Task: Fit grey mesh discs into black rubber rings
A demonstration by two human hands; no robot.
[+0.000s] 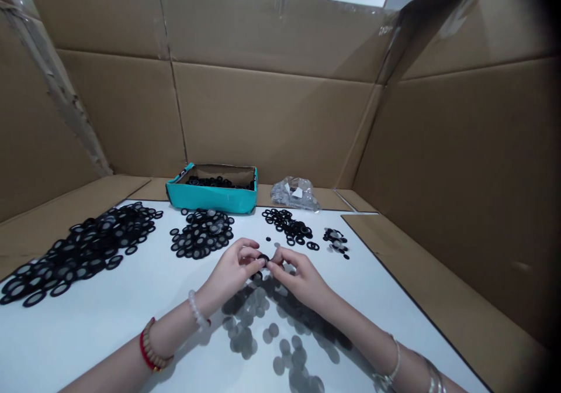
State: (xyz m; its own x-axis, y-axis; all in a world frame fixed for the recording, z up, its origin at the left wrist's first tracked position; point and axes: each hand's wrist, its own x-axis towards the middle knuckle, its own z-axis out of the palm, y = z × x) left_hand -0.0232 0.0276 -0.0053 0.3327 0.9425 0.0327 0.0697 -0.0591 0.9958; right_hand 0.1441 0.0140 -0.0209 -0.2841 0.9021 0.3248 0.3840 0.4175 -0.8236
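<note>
Between my two hands, over the middle of the white board, is a small black ring [263, 258]. My left hand [239, 264] pinches it between thumb and fingers. My right hand [295, 270] has its thumb and fingertips closed at the ring's right side; whether a thin disc is in that pinch is too small to tell. Another black ring [257, 276] shows just under the left fingers. Below both hands lie many loose grey translucent discs [243, 341], partly in the shadow of my arms.
A large pile of black rings with grey centres [94, 241] spreads at left, a smaller pile [202, 235] nearer the middle. Bare black rings [287, 224] and a little mixed heap [336, 241] lie right. Behind stand a teal box [210, 198] and clear plastic bag [295, 194]. Cardboard walls [272, 118] surround everything.
</note>
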